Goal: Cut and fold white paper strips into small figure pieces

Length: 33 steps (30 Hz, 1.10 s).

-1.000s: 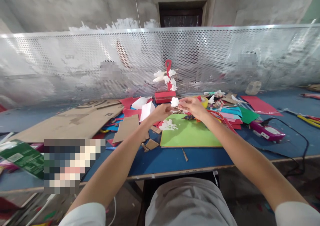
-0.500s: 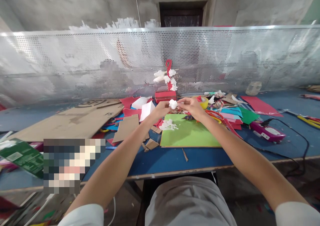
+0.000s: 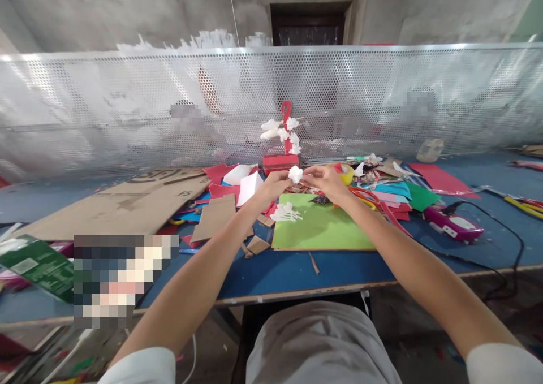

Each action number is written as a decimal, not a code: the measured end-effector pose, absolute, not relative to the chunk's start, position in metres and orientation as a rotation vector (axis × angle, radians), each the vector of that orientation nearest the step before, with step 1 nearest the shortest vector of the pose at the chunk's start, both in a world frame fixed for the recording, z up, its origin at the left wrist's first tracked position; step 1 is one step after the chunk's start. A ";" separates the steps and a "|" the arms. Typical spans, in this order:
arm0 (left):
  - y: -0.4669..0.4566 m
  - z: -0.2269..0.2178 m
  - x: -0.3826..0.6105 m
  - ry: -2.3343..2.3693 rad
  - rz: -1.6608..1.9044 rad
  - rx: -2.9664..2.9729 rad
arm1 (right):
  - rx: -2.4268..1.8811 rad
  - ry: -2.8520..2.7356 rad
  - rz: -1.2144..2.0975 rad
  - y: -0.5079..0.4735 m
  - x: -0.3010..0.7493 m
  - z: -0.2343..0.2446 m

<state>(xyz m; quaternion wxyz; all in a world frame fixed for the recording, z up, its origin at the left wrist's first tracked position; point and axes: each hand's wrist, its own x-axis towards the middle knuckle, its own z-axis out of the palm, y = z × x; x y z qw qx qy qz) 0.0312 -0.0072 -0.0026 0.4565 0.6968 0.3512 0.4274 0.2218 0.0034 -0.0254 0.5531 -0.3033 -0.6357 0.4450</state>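
A small white paper flower (image 3: 296,174) is held up between my two hands, above the far edge of a lime-green sheet (image 3: 326,225). From its left side my left hand (image 3: 276,184) pinches it with closed fingers. My right hand (image 3: 326,179) has its fingertips pressed together at the flower's right side. Just beyond the hands stands a red upright piece (image 3: 287,112) on a red box base (image 3: 280,163), with several white paper flowers (image 3: 283,134) fixed along it. White cut paper strips (image 3: 287,212) lie on the green sheet.
Flattened cardboard (image 3: 114,206) covers the table's left part. Red and white paper pieces lie near my left hand. Yellow tape (image 3: 347,175), a purple device (image 3: 456,225) with a black cable, and yellow-handled pliers (image 3: 524,205) lie to the right. A perforated metal screen (image 3: 237,101) runs along the back.
The white flower has shifted slightly up and to the right and appears turned between my fingers. Both hands stay almost in place.
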 end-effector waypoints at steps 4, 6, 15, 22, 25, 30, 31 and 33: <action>0.000 -0.007 0.031 0.909 1.084 1.787 | -0.720 -1.422 1.109 0.003 0.222 -0.024; 0.002 -0.008 0.031 0.942 1.106 1.831 | -0.720 -1.388 1.132 0.001 0.222 -0.023; 0.005 -0.010 0.032 0.952 1.184 1.822 | -0.734 -1.392 1.102 -0.003 0.218 -0.021; 0.006 -0.011 0.034 0.953 1.256 1.802 | -0.716 -1.388 1.110 -0.002 0.217 -0.021; 0.002 -0.008 0.035 0.954 1.275 1.814 | -0.726 -1.370 1.130 -0.004 0.217 -0.019; 0.000 -0.008 0.036 0.921 1.282 1.863 | -0.746 -1.352 1.140 -0.005 0.218 -0.018; 0.001 -0.010 0.036 0.913 1.289 1.873 | -0.745 -1.348 1.145 -0.006 0.218 -0.018; 0.003 -0.012 0.037 0.898 1.311 1.886 | -0.739 -1.343 1.153 -0.007 0.218 -0.017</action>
